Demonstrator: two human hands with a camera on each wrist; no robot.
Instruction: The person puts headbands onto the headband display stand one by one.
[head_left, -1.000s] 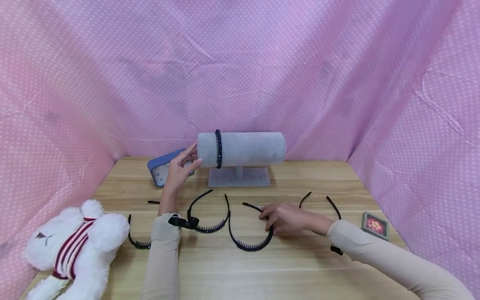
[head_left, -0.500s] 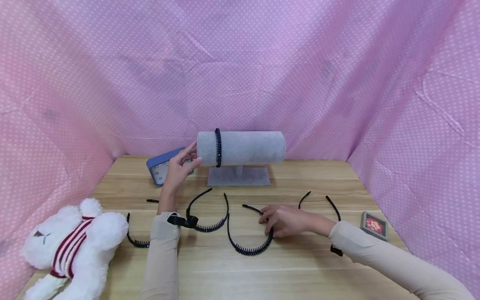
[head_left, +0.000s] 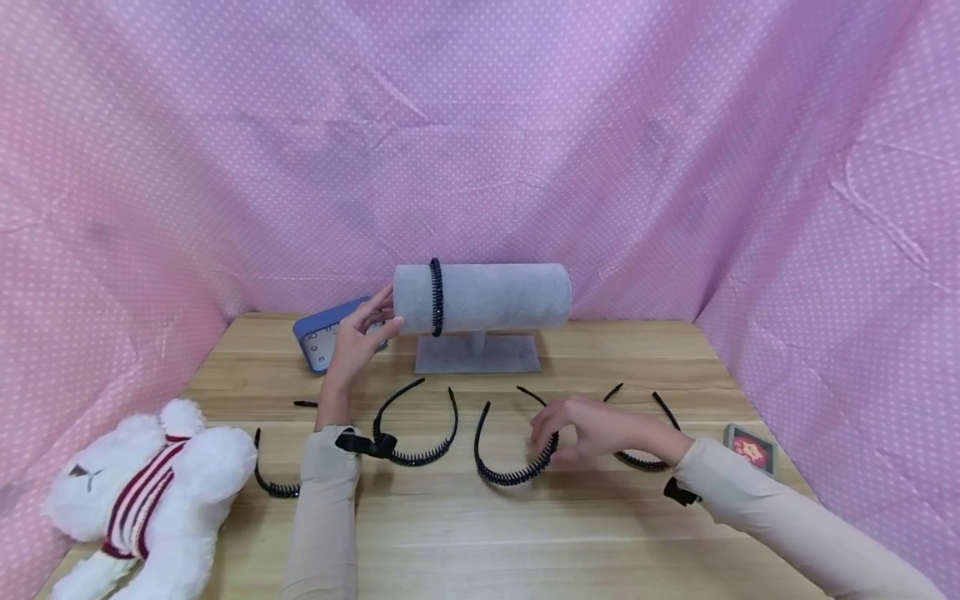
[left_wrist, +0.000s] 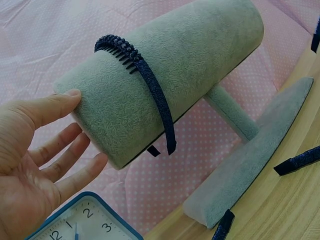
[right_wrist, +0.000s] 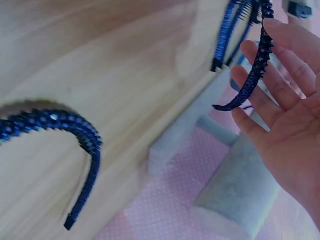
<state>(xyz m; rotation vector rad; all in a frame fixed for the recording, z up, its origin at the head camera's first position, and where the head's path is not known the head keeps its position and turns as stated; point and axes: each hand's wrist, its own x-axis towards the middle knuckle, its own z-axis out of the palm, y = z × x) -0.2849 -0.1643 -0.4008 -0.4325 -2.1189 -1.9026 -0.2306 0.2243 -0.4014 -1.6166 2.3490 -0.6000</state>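
The thumb and fingertips of my left hand (head_left: 358, 337) rest, spread, against the left end of a grey velvet roll stand (head_left: 502, 296). Around that roll, near its left end, sits a dark beaded toothed headband (head_left: 437, 300); the left wrist view shows its tips hanging below the roll. My right hand (head_left: 588, 429) pinches another black toothed headband (head_left: 513, 477) by its right side, thumb on the beaded band (right_wrist: 265, 50) in the right wrist view. This headband is raised off the table, its tips pointing away from me.
More headbands lie on the wooden table: one in the middle (head_left: 420, 457), one at left (head_left: 281, 490) partly behind my left sleeve, one at right (head_left: 641, 460) partly behind my right hand. A blue clock (head_left: 318, 346), a white plush bear (head_left: 168, 492) and a small framed box (head_left: 750, 450) stand around.
My right hand has lifted the headband off the table and turned it slightly, moving a little right and up. The left hand and the stand have stayed put.
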